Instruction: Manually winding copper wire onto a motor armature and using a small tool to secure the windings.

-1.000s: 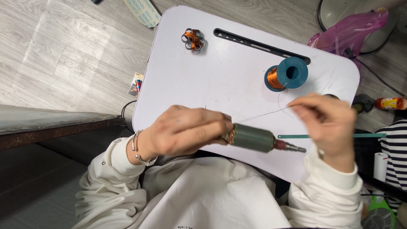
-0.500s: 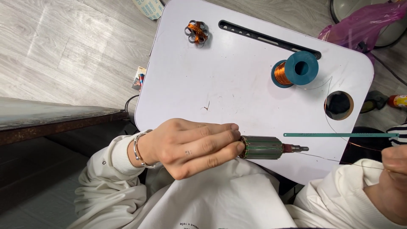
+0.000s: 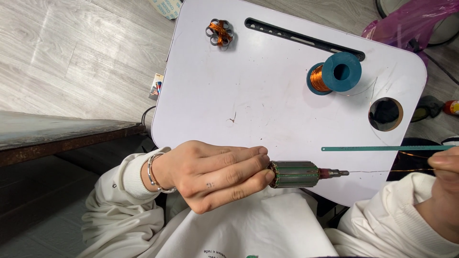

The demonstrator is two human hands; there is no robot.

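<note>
My left hand (image 3: 213,174) grips the end of a motor armature (image 3: 294,174), a green-grey cylinder with a short shaft pointing right, held level over the near edge of a white lap table (image 3: 258,105). My right hand (image 3: 442,188) is at the right edge of view and pinches a thin copper wire (image 3: 392,170) stretched taut from the armature's shaft. A teal spool of copper wire (image 3: 334,73) lies on the table further back. A thin green strip (image 3: 382,148) lies near the right edge.
A small wound stator piece (image 3: 220,33) sits at the table's far left. A long black slot (image 3: 303,38) runs along the back and a round cup hole (image 3: 385,114) opens at the right. A pink plastic bag (image 3: 411,19) lies on the wooden floor beyond.
My right hand has pulled away to the right, drawing the copper wire out taut from the armature. My left hand has kept the armature nearly still.
</note>
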